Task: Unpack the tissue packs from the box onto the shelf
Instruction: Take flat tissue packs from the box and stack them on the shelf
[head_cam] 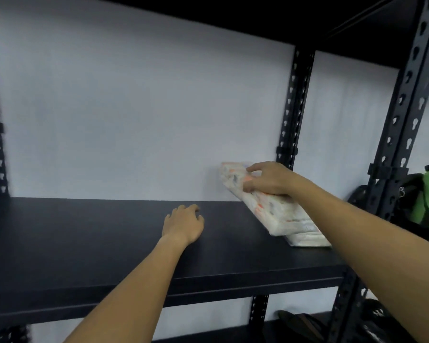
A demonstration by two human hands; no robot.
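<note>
Head view: a tissue pack [263, 201] is held tilted on the dark shelf [84, 243] by the right hand [268, 179], fingers curled over its upper edge, its lower end resting on a second pack [307, 240] lying flat near the right upright [292, 107]. The left hand [183, 222] is rested on the shelf, loosely curled, holding nothing. The box is not seen. The pack is best lowered flat and squared against the one beneath before release.
</note>
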